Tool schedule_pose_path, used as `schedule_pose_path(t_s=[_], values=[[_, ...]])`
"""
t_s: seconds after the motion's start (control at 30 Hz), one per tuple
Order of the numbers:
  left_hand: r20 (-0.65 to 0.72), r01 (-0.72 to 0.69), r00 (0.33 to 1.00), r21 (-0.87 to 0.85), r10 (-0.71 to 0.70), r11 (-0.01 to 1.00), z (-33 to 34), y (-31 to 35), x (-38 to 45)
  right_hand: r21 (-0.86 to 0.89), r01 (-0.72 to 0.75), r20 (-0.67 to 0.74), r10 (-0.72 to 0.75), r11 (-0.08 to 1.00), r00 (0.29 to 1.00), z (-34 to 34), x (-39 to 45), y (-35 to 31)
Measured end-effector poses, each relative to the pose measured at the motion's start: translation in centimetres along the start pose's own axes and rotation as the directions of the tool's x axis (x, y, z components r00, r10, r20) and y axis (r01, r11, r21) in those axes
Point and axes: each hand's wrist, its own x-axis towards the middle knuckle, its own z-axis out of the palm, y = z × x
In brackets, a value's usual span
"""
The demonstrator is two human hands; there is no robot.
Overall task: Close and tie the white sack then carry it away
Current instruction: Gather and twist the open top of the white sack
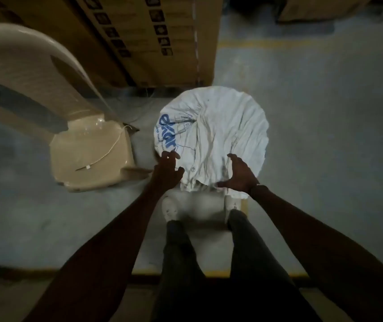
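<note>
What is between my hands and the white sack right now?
Nothing visible. The left hand and right hand are spread open at the near edge of the white sack. The chair stands off to the left, clear of them.

— Where is the sack (218, 135)?
— On the floor (325, 135), just ahead of both hands, left hand (167, 173) and right hand (240, 175).
— And the chair (88, 154)?
— Left of the left hand; cartons (139, 43) stand beyond.
</note>
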Motion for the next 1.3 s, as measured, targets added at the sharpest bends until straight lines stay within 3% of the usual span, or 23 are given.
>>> schedule_pose_path(t_s=[0.17, 0.33, 0.47, 0.6, 0.83, 0.9, 1.0, 1.13, 1.2, 1.3], values=[[0.14, -0.084, 0.987, 0.063, 0.075, 0.994, 0.8, -4.4, 2.7, 0.191, -0.144, -0.141, 0.172, 0.971, 0.975, 4.9, 1.8, 0.8], [0.217, -0.171, 0.965, 0.094, 0.147, 0.981, 1.9, -6.7, 5.1, 0.259, -0.05, -0.33, 0.137, 0.964, 0.934, 5.9, 3.9, 1.5], [0.238, -0.171, 0.955, -0.052, 0.179, 0.984, 3.1, -5.3, 6.2, 0.383, 0.037, -0.391, 0.126, 0.923, 0.912, 1.8, 4.7, 0.7], [0.253, -0.223, 0.933, -0.155, 0.257, 0.962, 2.8, -2.1, 7.1, 0.631, 0.065, -0.346, 0.205, 0.773, 0.916, -4.6, 5.2, -1.6], [0.204, -0.223, 0.93, -0.345, 0.304, 0.912, -0.2, 4.7, 9.2, 0.788, 0.194, -0.372, 0.201, 0.584, 0.906, -14.5, 7.1, -6.5], [0.13, -0.249, 0.942, -0.35, 0.31, 0.903, -1.6, 6.9, 10.0, 0.836, 0.199, -0.34, 0.199, 0.511, 0.919, -16.0, 7.4, -7.9], [0.032, -0.278, 0.948, -0.399, 0.317, 0.873, -3.6, 9.9, 11.2, 0.85, 0.19, -0.299, 0.152, 0.491, 0.942, -17.9, 7.1, -9.8], [-0.038, -0.159, 0.985, -0.593, 0.169, 0.789, -5.8, 14.0, 12.2, 0.893, 0.174, -0.218, 0.061, 0.415, 0.974, -20.0, 6.6, -11.1], [-0.021, -0.058, 0.998, -0.713, 0.062, 0.699, -6.6, 15.7, 12.8, 0.908, 0.171, -0.191, 0.015, 0.382, 0.981, -20.5, 6.5, -11.3], [0.03, 0.014, 0.999, -0.786, 0.016, 0.618, -7.5, 18.0, 13.5, 0.952, 0.153, -0.154, -0.015, 0.264, 0.988, -20.7, 6.7, -11.6]])
